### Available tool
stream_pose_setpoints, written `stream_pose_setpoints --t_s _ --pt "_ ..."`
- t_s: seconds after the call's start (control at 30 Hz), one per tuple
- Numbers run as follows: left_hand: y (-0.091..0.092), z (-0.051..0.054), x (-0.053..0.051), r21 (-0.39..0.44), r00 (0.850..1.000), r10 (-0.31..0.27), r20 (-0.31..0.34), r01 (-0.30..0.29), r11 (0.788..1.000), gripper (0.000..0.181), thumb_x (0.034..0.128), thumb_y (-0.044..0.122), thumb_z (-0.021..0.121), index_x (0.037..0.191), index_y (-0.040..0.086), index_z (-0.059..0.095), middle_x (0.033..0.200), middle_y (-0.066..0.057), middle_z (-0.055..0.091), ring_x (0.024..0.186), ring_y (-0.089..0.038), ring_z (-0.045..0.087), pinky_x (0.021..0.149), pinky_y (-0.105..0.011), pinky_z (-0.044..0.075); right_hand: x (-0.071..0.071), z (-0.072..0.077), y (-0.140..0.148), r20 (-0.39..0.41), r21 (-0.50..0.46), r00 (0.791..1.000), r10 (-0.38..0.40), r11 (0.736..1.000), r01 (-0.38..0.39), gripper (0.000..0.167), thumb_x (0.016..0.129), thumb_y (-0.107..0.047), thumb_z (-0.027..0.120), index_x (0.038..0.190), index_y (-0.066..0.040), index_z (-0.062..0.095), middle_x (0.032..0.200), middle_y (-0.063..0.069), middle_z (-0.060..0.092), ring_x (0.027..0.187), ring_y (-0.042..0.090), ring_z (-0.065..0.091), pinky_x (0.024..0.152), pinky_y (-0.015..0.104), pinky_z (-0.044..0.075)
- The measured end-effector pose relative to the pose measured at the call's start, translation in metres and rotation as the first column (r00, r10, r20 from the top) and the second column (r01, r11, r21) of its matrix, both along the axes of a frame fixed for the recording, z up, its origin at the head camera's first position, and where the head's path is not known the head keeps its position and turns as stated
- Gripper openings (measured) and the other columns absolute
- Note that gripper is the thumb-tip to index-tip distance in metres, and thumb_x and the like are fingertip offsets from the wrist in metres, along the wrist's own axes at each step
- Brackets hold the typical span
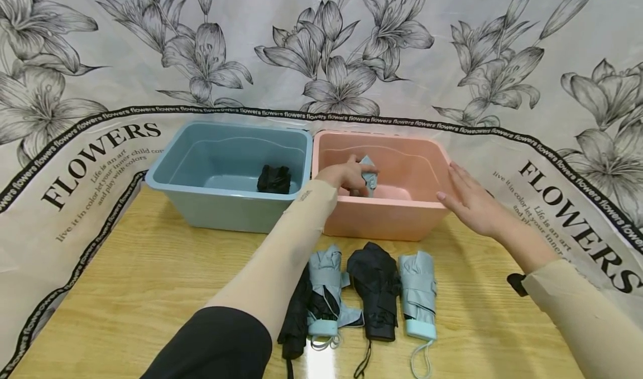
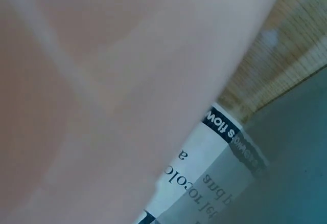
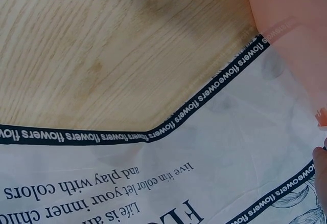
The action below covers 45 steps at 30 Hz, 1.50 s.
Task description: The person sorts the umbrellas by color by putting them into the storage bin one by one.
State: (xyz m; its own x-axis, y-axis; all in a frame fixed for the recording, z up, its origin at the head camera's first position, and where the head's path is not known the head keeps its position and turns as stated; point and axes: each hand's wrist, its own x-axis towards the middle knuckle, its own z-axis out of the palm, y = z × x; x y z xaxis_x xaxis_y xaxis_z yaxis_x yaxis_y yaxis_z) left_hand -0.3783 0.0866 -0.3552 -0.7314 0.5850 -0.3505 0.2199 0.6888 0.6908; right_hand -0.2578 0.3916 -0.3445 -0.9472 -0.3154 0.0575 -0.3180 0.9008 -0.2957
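Left hand (image 1: 346, 174) grips a pale-blue folded fabric umbrella (image 1: 370, 179) inside the pink rectangular plastic bin (image 1: 377, 220).
The right hand (image 1: 474, 205) rests straight-fingered on that bin's right rim. Along the wood-grain worktop's (image 1: 166, 278) back edge, the blue rectangular plastic bin (image 1: 226, 211) holds a black fabric bundle (image 1: 273, 180). Loading looks partly done: two black umbrellas (image 1: 374, 289) and two pale-blue umbrellas (image 1: 418, 287), lying toward the front edge, seem left.
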Motion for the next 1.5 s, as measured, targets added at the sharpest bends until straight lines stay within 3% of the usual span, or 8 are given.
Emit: stream_pose_setpoints --t_s 0.13,0.3,0.63,0.8,0.93,1.03,1.23,1.5 --pt "0.000 -0.003 -0.003 -0.075 0.999 -0.045 -0.020 0.043 0.996 0.079 0.0972 0.017 0.072 0.164 0.034 0.034 0.175 0.001 -0.006 0.157 -0.024 0.015 0.092 -0.028 0.040 0.000 -0.002 0.000 -0.005 0.003 1.000 0.004 1.000 -0.004 0.081 0.111 -0.043 0.043 0.164 0.003 0.003 0.172 0.021 -0.005 0.157 0.046 0.000 0.123 0.064 0.008" --pt "-0.001 -0.003 -0.004 -0.136 0.996 -0.093 0.007 0.093 0.986 0.079 0.0988 0.018 0.068 0.166 0.030 0.028 0.175 0.001 0.006 0.156 -0.023 0.020 0.111 -0.035 0.041 0.001 -0.002 -0.001 -0.015 0.004 1.000 0.006 1.000 -0.006 0.081 0.111 -0.043 0.043 0.164 0.004 0.004 0.172 0.022 -0.004 0.157 0.046 0.001 0.123 0.065 0.009" --pt "-0.011 -0.001 0.004 -0.146 0.993 -0.119 0.009 0.119 0.982 0.062 0.1002 0.020 0.063 0.160 0.018 0.044 0.164 -0.006 0.039 0.126 -0.021 0.051 0.105 -0.039 0.049 0.000 -0.006 -0.006 -0.010 -0.014 1.000 0.022 1.000 -0.023 0.080 0.112 -0.044 0.041 0.164 0.003 0.003 0.172 0.022 -0.005 0.156 0.049 0.001 0.122 0.066 0.009" --pt "-0.017 0.009 0.010 -0.076 0.992 -0.093 -0.087 0.086 0.993 0.057 0.1001 0.018 0.065 0.154 0.009 0.051 0.151 -0.012 0.054 0.108 -0.022 0.057 0.099 -0.041 0.050 -0.003 -0.008 -0.007 -0.024 -0.021 0.999 0.030 0.999 -0.031 0.081 0.112 -0.043 0.041 0.164 0.005 0.004 0.171 0.024 -0.004 0.156 0.050 0.001 0.122 0.066 0.008" --pt "-0.021 0.021 0.017 -0.013 0.976 -0.136 -0.172 0.136 0.991 0.052 0.1029 0.018 0.063 0.153 0.006 0.052 0.150 -0.017 0.055 0.120 -0.025 0.059 0.094 -0.032 0.048 -0.005 -0.005 -0.006 -0.037 -0.023 0.999 0.033 0.999 -0.034 0.080 0.112 -0.043 0.041 0.163 0.006 0.004 0.171 0.025 -0.004 0.155 0.051 0.001 0.122 0.066 0.008" --pt "-0.023 0.029 0.026 0.092 0.964 -0.141 -0.224 0.165 0.982 0.050 0.1039 0.018 0.063 0.151 0.005 0.053 0.146 -0.019 0.058 0.131 -0.026 0.057 0.099 -0.029 0.048 -0.004 -0.003 -0.005 -0.024 -0.025 1.000 0.021 0.999 -0.022 0.081 0.111 -0.043 0.041 0.164 0.006 0.004 0.171 0.024 -0.005 0.156 0.049 0.000 0.122 0.066 0.008" --pt "-0.036 0.048 0.057 0.286 0.946 -0.086 -0.313 0.181 0.941 0.045 0.1046 0.019 0.063 0.148 0.009 0.056 0.130 -0.009 0.065 0.114 -0.020 0.063 0.090 -0.027 0.052 -0.003 -0.002 -0.003 -0.018 -0.038 1.000 0.015 0.999 -0.016 0.080 0.111 -0.043 0.041 0.163 0.006 0.004 0.171 0.024 -0.005 0.156 0.049 0.000 0.122 0.066 0.008" --pt "-0.087 0.049 0.119 0.535 0.914 0.043 -0.404 0.198 0.822 0.041 0.1052 0.018 0.064 0.144 0.010 0.058 0.122 -0.006 0.065 0.097 -0.017 0.062 0.084 -0.035 0.053 -0.001 -0.004 0.002 -0.048 -0.034 0.998 0.037 0.999 -0.039 0.078 0.112 -0.041 0.040 0.163 0.007 0.004 0.170 0.027 -0.004 0.155 0.052 0.001 0.121 0.068 0.007"
